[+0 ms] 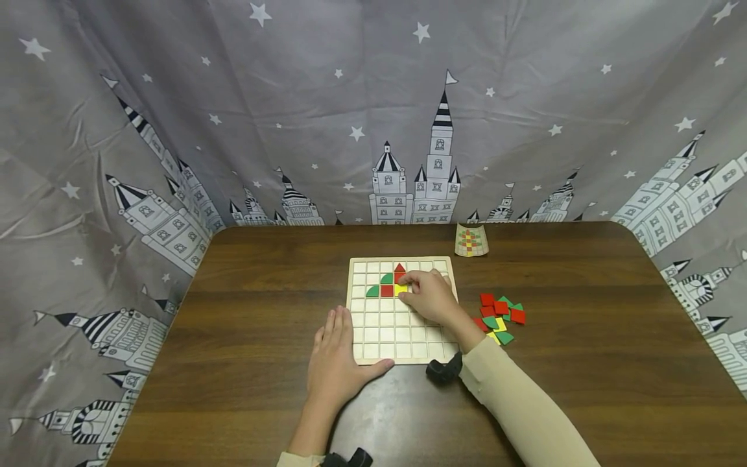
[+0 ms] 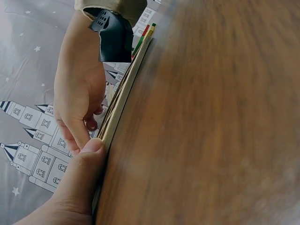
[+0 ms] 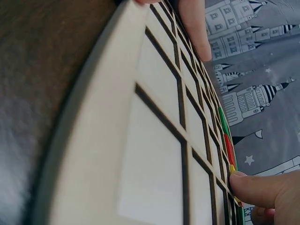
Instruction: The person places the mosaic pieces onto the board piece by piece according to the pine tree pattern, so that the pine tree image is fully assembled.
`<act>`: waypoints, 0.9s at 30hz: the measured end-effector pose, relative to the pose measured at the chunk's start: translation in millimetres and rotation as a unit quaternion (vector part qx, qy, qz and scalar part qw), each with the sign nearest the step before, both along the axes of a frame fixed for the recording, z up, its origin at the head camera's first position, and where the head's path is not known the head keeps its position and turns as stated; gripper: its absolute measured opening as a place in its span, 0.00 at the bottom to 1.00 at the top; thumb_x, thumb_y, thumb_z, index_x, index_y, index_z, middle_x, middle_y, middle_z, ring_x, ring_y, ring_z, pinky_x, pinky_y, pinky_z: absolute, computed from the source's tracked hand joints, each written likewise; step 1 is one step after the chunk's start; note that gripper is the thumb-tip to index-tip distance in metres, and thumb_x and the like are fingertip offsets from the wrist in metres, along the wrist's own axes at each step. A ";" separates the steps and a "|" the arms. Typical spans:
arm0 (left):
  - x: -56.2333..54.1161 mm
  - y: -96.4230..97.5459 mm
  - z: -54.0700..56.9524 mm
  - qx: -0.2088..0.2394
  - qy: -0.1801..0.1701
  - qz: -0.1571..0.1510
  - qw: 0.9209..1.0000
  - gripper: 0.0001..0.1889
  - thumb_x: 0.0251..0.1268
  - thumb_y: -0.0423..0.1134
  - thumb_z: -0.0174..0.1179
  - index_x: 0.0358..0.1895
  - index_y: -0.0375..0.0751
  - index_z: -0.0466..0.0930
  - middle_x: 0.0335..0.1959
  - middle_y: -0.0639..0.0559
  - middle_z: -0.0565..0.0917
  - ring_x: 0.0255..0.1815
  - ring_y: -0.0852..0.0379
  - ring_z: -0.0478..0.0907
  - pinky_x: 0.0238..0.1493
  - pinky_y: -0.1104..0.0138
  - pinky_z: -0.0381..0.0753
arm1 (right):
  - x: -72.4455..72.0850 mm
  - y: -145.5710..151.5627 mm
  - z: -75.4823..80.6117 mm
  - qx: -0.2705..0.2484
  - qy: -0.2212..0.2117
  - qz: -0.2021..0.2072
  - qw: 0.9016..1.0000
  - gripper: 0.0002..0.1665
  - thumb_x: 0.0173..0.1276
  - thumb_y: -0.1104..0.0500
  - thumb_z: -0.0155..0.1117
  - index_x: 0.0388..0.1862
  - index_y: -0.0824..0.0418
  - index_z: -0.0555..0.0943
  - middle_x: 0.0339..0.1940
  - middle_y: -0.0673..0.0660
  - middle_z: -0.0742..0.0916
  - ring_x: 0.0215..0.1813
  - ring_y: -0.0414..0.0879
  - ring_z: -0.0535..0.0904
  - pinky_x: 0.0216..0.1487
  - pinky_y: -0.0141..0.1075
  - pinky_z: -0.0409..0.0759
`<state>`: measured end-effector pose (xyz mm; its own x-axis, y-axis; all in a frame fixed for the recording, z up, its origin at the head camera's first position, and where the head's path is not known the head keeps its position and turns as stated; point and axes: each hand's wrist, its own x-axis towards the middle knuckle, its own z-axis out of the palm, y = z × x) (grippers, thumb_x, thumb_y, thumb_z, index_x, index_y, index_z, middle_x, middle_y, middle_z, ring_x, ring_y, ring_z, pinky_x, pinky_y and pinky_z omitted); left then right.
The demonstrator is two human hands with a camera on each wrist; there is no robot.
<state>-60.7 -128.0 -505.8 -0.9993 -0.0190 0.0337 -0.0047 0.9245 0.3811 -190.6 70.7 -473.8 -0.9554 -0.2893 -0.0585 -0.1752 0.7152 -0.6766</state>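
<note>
A pale wooden grid board [image 1: 373, 334] lies on the table. My left hand [image 1: 335, 363] rests at its lower left corner, fingers straight along the left edge and thumb along the front edge. My right hand [image 1: 430, 295] reaches over the board's right half, thumb and forefinger pinching a yellow square tile [image 1: 400, 290] at its cell. Left of that tile are a red square [image 1: 387, 291] and a green quarter-round tile [image 1: 373, 292]. Above sit another green quarter-round tile [image 1: 386, 279], a red tile [image 1: 399, 277] partly behind my fingers, and a red triangle [image 1: 399, 267].
Right of the board lies a loose pile of tiles: red squares [image 1: 517, 316], green pieces [image 1: 504, 338] and yellow ones [image 1: 500, 324]. A small curved pattern card [image 1: 471, 240] stands at the table's back edge, before a grey castle-print curtain [image 1: 356, 84].
</note>
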 end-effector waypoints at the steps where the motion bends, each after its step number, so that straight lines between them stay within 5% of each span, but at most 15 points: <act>1: 0.0 0.0 -0.3 -0.001 0.000 0.000 1.000 0.71 0.40 0.86 0.53 0.80 0.37 0.45 0.82 0.43 0.49 0.83 0.48 0.44 0.80 0.50 0.51 | -0.3 0.1 0.0 0.002 -0.001 0.004 1.000 0.12 0.65 0.53 0.70 0.47 0.50 0.85 0.17 0.47 0.73 0.36 0.47 0.68 0.44 0.40 0.57; 8: 0.3 0.2 -0.5 0.000 0.000 -0.002 1.000 0.71 0.40 0.86 0.54 0.80 0.36 0.45 0.82 0.43 0.50 0.83 0.48 0.44 0.80 0.50 0.50 | -3.4 0.9 -1.6 0.012 0.005 0.027 1.000 0.12 0.66 0.53 0.70 0.47 0.50 0.84 0.18 0.47 0.73 0.37 0.47 0.67 0.44 0.40 0.57; 27: -0.6 -0.9 -0.8 -0.004 -0.006 -0.004 1.000 0.71 0.41 0.87 0.52 0.80 0.37 0.44 0.82 0.43 0.48 0.83 0.48 0.43 0.81 0.51 0.49 | -3.9 -0.1 -1.1 -0.003 -0.010 0.002 1.000 0.11 0.65 0.52 0.70 0.46 0.49 0.83 0.20 0.47 0.73 0.40 0.49 0.69 0.50 0.43 0.56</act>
<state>-61.3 -128.9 -506.6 -0.9997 -0.0099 0.0218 -0.0011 0.9274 0.3740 -194.5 70.6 -474.9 -0.9532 -0.2927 -0.0753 -0.1640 0.7101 -0.6847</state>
